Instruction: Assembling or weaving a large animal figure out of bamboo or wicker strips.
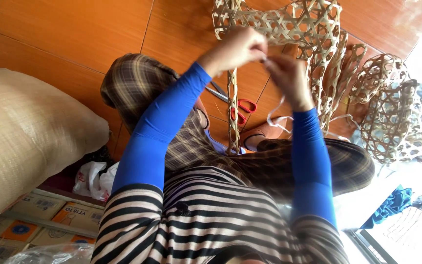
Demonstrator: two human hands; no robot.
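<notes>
My left hand (pixel 235 49) and my right hand (pixel 289 73) meet in front of me, both in blue sleeves. Their fingertips pinch a thin white strip (pixel 275 116) that trails down in a loop below the right hand. Just behind the hands is a woven bamboo lattice piece (pixel 279 22) with open hexagonal holes; one long woven strip (pixel 233 112) of it hangs down toward my lap. Red-handled scissors (pixel 238 105) lie on the tiled floor between my knees.
Several woven bamboo baskets (pixel 391 107) are stacked at the right. A big tan woven sack (pixel 20 132) fills the left, with cardboard boxes (pixel 40 220) and a white plastic bag (pixel 91 178) under it. A blue cloth (pixel 391 205) lies at the lower right.
</notes>
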